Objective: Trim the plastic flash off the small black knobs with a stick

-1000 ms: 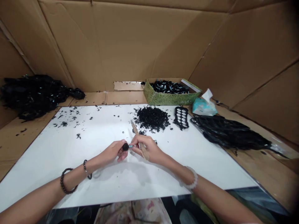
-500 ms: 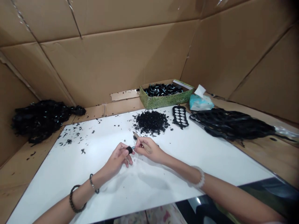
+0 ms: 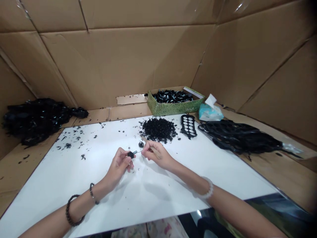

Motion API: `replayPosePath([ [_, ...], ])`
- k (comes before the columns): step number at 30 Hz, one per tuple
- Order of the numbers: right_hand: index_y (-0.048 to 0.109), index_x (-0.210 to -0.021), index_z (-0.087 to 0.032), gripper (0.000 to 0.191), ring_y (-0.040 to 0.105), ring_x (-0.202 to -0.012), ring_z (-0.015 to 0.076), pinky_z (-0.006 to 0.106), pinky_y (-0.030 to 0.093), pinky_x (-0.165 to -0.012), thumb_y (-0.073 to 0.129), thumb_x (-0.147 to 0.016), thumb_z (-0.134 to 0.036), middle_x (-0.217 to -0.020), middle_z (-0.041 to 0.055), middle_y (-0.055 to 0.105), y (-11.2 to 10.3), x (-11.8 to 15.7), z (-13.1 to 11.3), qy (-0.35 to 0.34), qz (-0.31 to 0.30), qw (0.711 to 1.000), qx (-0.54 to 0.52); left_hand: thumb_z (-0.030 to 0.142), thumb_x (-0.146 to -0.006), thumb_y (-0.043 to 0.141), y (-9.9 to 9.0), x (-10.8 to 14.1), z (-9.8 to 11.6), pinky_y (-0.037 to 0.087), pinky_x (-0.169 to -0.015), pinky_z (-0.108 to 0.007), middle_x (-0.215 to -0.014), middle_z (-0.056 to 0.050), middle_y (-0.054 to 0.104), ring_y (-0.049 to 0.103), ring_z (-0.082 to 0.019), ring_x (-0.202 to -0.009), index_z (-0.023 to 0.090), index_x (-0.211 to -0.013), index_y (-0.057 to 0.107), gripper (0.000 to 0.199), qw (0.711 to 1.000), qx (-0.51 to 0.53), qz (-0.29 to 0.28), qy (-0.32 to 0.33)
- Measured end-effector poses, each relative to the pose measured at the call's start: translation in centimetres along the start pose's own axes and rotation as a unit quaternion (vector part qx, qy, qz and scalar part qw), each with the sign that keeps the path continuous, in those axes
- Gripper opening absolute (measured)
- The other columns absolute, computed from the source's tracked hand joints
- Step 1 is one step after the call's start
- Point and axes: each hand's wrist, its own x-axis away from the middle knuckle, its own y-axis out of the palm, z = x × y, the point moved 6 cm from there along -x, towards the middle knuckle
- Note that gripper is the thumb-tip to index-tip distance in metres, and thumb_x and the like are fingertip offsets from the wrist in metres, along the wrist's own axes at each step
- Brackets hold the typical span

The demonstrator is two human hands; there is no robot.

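My left hand point(image 3: 122, 162) pinches a small round black knob point(image 3: 130, 154) with a metal stud pointing right. My right hand point(image 3: 157, 154) is closed around a thin tan stick-like tool point(image 3: 155, 151), which slants up and left past the fingers. Between my right fingertips and the stud runs a fine thin line; I cannot make out whether it belongs to the tool. Another black knob point(image 3: 141, 144) stands stud up on the white board, just beyond my right fingertips. Behind it lies a heap of small black rings point(image 3: 159, 129).
A green box point(image 3: 173, 108) of black knobs with metal studs stands at the back. Right of the heap are a black perforated strip point(image 3: 188, 126), a tissue pack point(image 3: 210, 113) and a long black bundle point(image 3: 242, 135). Black plastic point(image 3: 39, 120) lies left; scraps dot the white board point(image 3: 99, 218).
My hands have moved slightly apart; the stud now shows clear of my right fingertips. The standing knob is more visible. The whole view has shifted a little.
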Motion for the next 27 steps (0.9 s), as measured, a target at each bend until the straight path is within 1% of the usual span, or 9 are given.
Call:
replayPosePath([
  [4, 0.049, -0.065, -0.016, 0.021, 0.044, -0.048, 0.0064, 0.020, 0.035, -0.045, 0.062, -0.071, -0.032, -0.058, -0.0037, 0.051, -1.1, -0.3, -0.7, 0.006, 0.033, 0.999, -0.001, 0.041, -0.080, 0.057, 0.1, -0.2, 0.4, 0.041, -0.055, -0.022, -0.086, -0.001, 0.058, 0.053, -0.009, -0.063, 0.021, -0.083, 0.036, 0.029, 0.999, -0.026, -0.004, 0.024],
  [7, 0.047, -0.065, -0.017, 0.021, 0.041, -0.047, 0.0055, 0.019, 0.032, -0.043, 0.062, -0.070, -0.032, -0.058, -0.0042, 0.050, -2.0, -0.3, -1.2, 0.015, 0.056, 0.998, -0.009, 0.042, -0.079, 0.057, 0.3, -0.2, 0.6, 0.041, -0.055, -0.022, -0.083, -0.001, 0.058, 0.050, -0.008, -0.062, 0.020, -0.083, 0.037, 0.030, 0.999, -0.020, -0.011, 0.028],
  [10, 0.046, -0.065, -0.017, 0.020, 0.039, -0.047, 0.0051, 0.019, 0.029, -0.043, 0.060, -0.071, -0.030, -0.058, -0.0044, 0.049, -2.3, -0.3, -1.7, 0.020, 0.062, 0.998, -0.024, 0.041, -0.080, 0.057, 0.4, -0.1, 0.2, 0.041, -0.055, -0.022, -0.085, 0.000, 0.059, 0.048, -0.007, -0.059, 0.021, -0.084, 0.037, 0.028, 0.999, 0.024, -0.019, 0.011],
  [13, 0.044, -0.065, -0.018, 0.019, 0.037, -0.047, 0.0050, 0.019, 0.027, -0.044, 0.057, -0.072, -0.029, -0.057, -0.0053, 0.047, -2.4, -0.2, -2.0, 0.015, 0.064, 0.997, -0.046, 0.041, -0.080, 0.057, 0.4, -0.2, -0.4, 0.040, -0.055, -0.023, -0.083, 0.000, 0.059, 0.047, -0.007, -0.058, 0.022, -0.082, 0.036, 0.028, 0.998, 0.055, -0.016, -0.004],
  [17, 0.043, -0.064, -0.018, 0.018, 0.036, -0.047, 0.0053, 0.020, 0.026, -0.044, 0.056, -0.073, -0.026, -0.056, -0.0060, 0.044, -3.1, -0.4, -2.0, -0.002, 0.074, 0.995, -0.069, 0.042, -0.079, 0.057, 0.4, -0.3, -0.6, 0.041, -0.056, -0.023, -0.081, 0.000, 0.058, 0.047, -0.007, -0.057, 0.021, -0.082, 0.037, 0.029, 0.999, 0.038, -0.008, 0.013],
  [22, 0.043, -0.061, -0.018, 0.017, 0.032, -0.044, 0.0048, 0.020, 0.024, -0.042, 0.057, -0.070, -0.021, -0.053, -0.0067, 0.040, -4.9, -0.9, -2.0, -0.010, 0.118, 0.983, -0.144, 0.043, -0.081, 0.055, 0.7, 0.0, -0.4, 0.043, -0.060, -0.025, -0.085, -0.002, 0.058, 0.049, -0.008, -0.060, 0.020, -0.084, 0.039, 0.028, 0.999, 0.018, -0.032, 0.023],
  [27, 0.040, -0.057, -0.018, 0.021, 0.026, -0.042, 0.0039, 0.019, 0.022, -0.041, 0.059, -0.066, -0.018, -0.051, -0.0076, 0.034, -5.5, -1.1, -2.7, -0.001, 0.118, 0.967, -0.224, 0.044, -0.080, 0.055, 0.6, -0.1, -0.1, 0.042, -0.062, -0.026, -0.079, 0.000, 0.056, 0.049, -0.009, -0.062, 0.020, -0.083, 0.038, 0.029, 0.999, 0.021, -0.031, 0.026],
])
